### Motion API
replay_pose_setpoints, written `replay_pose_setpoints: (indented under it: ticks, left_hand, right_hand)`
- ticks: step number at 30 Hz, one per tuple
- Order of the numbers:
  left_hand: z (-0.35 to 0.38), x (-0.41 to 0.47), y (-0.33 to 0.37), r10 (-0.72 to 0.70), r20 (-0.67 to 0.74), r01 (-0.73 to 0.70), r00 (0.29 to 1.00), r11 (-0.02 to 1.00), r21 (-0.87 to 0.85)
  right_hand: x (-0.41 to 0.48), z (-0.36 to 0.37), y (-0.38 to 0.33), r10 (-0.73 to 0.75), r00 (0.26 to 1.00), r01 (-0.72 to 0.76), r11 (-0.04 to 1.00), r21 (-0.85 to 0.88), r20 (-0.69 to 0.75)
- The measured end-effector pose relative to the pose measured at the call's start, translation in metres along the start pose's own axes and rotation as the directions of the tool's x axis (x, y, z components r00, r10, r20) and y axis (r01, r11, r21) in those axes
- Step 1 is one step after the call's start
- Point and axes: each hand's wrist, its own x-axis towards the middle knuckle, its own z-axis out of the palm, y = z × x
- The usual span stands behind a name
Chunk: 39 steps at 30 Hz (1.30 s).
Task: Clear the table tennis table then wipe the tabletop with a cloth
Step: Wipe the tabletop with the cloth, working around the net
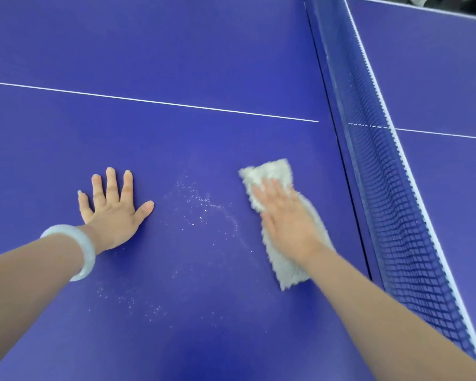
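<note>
The blue table tennis tabletop [176, 64] fills the view. A fluffy grey-white cloth [272, 174] lies folded on it close to the net. My right hand [286, 218] presses flat on the cloth with straight fingers and looks blurred. My left hand [113, 207] rests flat on the bare tabletop to the left, fingers spread, with a pale bangle [77, 251] on the wrist. Fine white specks [198, 204] are scattered on the surface between the two hands and below the left wrist.
The dark blue net [390, 188] with its white top band runs diagonally on the right, just beyond the cloth. A white centre line [149, 100] crosses the tabletop. The far half of the table [437, 64] lies behind the net.
</note>
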Motion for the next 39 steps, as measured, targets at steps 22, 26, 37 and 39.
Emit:
replay_pose_setpoints:
  ticks: [22,26,37,39]
  left_hand:
    - [-0.014,-0.014,0.012,0.017,-0.030,-0.016,0.999,1.000,0.026]
    - [-0.016,-0.016,0.014,0.012,-0.020,-0.012,1.000,1.000,0.010]
    - [-0.017,-0.013,0.010,0.034,0.009,-0.034,0.999,0.999,-0.010]
    - [-0.017,-0.012,0.009,0.034,0.017,-0.034,0.999,0.999,-0.017]
  right_hand:
    - [-0.072,-0.008,0.041,0.563,0.826,-0.549,0.818,0.172,-0.041]
    - [-0.055,0.004,-0.031,0.443,0.895,-0.444,0.896,-0.015,-0.047]
    - [-0.136,0.004,-0.013,0.619,0.785,-0.601,0.774,0.199,-0.036]
    - [-0.126,0.009,-0.060,0.602,0.797,-0.584,0.789,0.191,-0.050]
